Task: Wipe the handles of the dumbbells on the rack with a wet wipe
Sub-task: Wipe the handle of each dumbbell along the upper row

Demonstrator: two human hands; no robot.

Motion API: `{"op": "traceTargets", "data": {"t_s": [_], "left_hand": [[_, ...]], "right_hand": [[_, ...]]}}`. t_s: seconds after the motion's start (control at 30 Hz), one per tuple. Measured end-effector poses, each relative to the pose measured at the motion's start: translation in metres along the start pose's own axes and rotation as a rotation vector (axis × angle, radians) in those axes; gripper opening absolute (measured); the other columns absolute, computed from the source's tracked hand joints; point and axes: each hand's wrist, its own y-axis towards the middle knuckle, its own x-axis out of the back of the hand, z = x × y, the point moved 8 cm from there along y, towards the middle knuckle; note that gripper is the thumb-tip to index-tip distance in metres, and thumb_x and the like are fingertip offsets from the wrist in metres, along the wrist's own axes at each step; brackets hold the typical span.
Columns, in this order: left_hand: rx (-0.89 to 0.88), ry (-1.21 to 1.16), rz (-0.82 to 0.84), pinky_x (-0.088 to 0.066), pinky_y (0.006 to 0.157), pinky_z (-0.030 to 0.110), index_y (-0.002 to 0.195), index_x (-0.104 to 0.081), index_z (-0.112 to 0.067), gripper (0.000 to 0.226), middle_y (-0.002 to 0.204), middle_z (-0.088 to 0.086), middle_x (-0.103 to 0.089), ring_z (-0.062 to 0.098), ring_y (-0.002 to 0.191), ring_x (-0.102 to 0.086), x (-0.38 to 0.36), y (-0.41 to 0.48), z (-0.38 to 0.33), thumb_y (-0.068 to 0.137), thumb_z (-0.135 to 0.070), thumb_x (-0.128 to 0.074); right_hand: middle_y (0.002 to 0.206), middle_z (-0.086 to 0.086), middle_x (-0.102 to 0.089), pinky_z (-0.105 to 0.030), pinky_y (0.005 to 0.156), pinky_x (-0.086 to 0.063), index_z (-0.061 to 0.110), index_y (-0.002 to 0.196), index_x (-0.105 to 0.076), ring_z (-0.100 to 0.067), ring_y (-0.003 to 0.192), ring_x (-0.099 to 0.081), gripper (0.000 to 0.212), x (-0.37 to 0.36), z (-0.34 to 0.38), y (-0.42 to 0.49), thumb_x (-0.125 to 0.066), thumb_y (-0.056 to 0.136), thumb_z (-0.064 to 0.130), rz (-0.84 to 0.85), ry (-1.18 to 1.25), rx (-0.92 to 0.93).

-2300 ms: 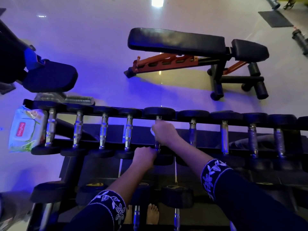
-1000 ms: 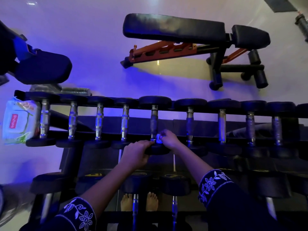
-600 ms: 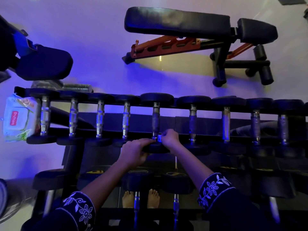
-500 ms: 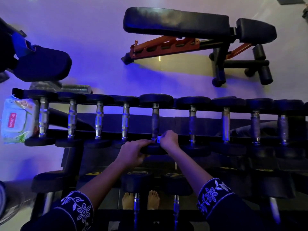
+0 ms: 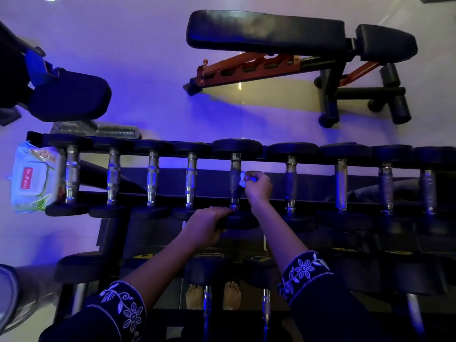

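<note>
Several dumbbells with chrome handles lie side by side on the top tier of a black rack (image 5: 271, 193). My right hand (image 5: 257, 187) pinches a small white wet wipe (image 5: 243, 180) against the right side of the middle dumbbell's handle (image 5: 235, 183), about halfway along it. My left hand (image 5: 207, 224) grips the near black head (image 5: 240, 222) of that same dumbbell. Both forearms reach up from dark embroidered sleeves.
A pack of wet wipes (image 5: 30, 177) sits at the rack's left end. More dumbbells (image 5: 207, 270) rest on the lower tier, with bare feet visible below. A black and orange bench (image 5: 296, 45) stands on the floor beyond the rack, and a dark padded seat (image 5: 66, 97) at far left.
My right hand has slid the wipe from the near end of the handle up to its middle. My left hand stays on the near head.
</note>
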Motion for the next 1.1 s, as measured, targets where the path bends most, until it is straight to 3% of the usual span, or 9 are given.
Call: {"op": "traceTargets", "data": {"t_s": [0.27, 0.37, 0.47, 0.57, 0.63, 0.7, 0.9, 1.03, 1.1], "left_hand": [[0.028, -0.018, -0.01, -0.055, 0.088, 0.038, 0.129, -0.063, -0.02, 0.058, 0.123, 0.003, -0.068, 0.029, 0.103, -0.067, 0.0, -0.001, 0.002, 0.072, -0.01, -0.073], [0.051, -0.006, -0.004, -0.053, 0.09, 0.037, 0.13, -0.062, -0.022, 0.057, 0.125, 0.0, -0.067, 0.028, 0.105, -0.066, -0.001, 0.0, 0.003, 0.075, -0.012, -0.071], [0.072, 0.013, 0.009, -0.051, 0.093, 0.036, 0.132, -0.06, -0.023, 0.056, 0.127, 0.0, -0.066, 0.027, 0.109, -0.065, -0.001, 0.001, 0.0, 0.077, -0.014, -0.07], [0.079, 0.017, 0.021, -0.05, 0.095, 0.035, 0.133, -0.058, -0.025, 0.057, 0.127, -0.001, -0.066, 0.025, 0.11, -0.064, 0.0, 0.001, -0.002, 0.079, -0.015, -0.071], [0.087, 0.003, 0.015, -0.051, 0.094, 0.035, 0.132, -0.06, -0.025, 0.058, 0.126, 0.0, -0.066, 0.027, 0.11, -0.064, 0.001, 0.001, 0.0, 0.077, -0.015, -0.071], [0.088, -0.007, 0.012, -0.052, 0.093, 0.037, 0.131, -0.061, -0.025, 0.057, 0.126, 0.0, -0.066, 0.028, 0.109, -0.065, 0.0, 0.0, 0.001, 0.075, -0.015, -0.071], [0.086, 0.019, 0.02, -0.052, 0.093, 0.035, 0.133, -0.058, -0.025, 0.056, 0.124, 0.001, -0.067, 0.025, 0.111, -0.064, 0.004, 0.0, -0.006, 0.08, -0.011, -0.068], [0.103, 0.027, 0.034, -0.051, 0.091, 0.034, 0.132, -0.059, -0.03, 0.056, 0.121, 0.0, -0.068, 0.025, 0.108, -0.064, 0.008, -0.001, -0.01, 0.08, -0.012, -0.068], [0.112, 0.015, 0.021, -0.051, 0.086, 0.034, 0.128, -0.062, -0.032, 0.055, 0.116, 0.0, -0.07, 0.027, 0.105, -0.064, 0.008, -0.001, -0.009, 0.077, -0.012, -0.067]], "right_hand": [[0.092, -0.007, -0.07, -0.027, 0.071, -0.053, 0.016, 0.082, -0.068, -0.018, 0.08, -0.062, 0.011, 0.0, -0.031, -0.006, -0.065, 0.081, 0.005, 0.081, -0.043, -0.062], [0.074, -0.002, -0.062, -0.02, 0.054, -0.042, 0.008, 0.078, -0.072, -0.013, 0.07, -0.054, 0.008, 0.007, 0.021, 0.009, -0.066, 0.077, 0.004, 0.003, -0.032, 0.088], [0.062, -0.015, -0.046, -0.025, 0.054, -0.029, 0.002, 0.064, -0.064, -0.018, 0.064, -0.041, 0.009, 0.01, 0.054, 0.019, -0.061, 0.073, 0.002, -0.06, -0.168, 0.167], [0.078, -0.014, -0.069, -0.024, 0.063, -0.04, 0.005, 0.079, -0.073, -0.026, 0.077, -0.062, 0.01, 0.005, 0.023, 0.01, -0.063, 0.077, 0.005, -0.007, -0.259, 0.135], [0.092, -0.015, -0.072, -0.026, 0.074, -0.046, 0.005, 0.089, -0.074, -0.027, 0.09, -0.066, 0.014, 0.004, -0.009, -0.009, -0.065, 0.078, 0.004, 0.05, -0.284, 0.113], [0.095, -0.014, -0.072, -0.024, 0.078, -0.046, 0.005, 0.09, -0.074, -0.025, 0.092, -0.065, 0.013, 0.006, -0.024, -0.022, -0.066, 0.08, 0.005, 0.068, -0.269, 0.12], [0.093, -0.013, -0.072, -0.018, 0.067, -0.04, 0.003, 0.088, -0.074, -0.022, 0.087, -0.066, 0.011, 0.007, 0.011, -0.008, -0.066, 0.081, 0.007, -0.004, -0.141, 0.139], [0.094, -0.014, -0.071, -0.022, 0.07, -0.042, 0.006, 0.086, -0.073, -0.026, 0.092, -0.065, 0.009, 0.007, -0.005, -0.017, -0.067, 0.08, 0.008, 0.053, -0.275, 0.125], [0.089, -0.01, -0.071, -0.019, 0.067, -0.04, 0.009, 0.081, -0.073, -0.02, 0.084, -0.064, 0.006, -0.001, -0.015, -0.029, -0.073, 0.075, 0.01, 0.132, -0.34, 0.167]]}}
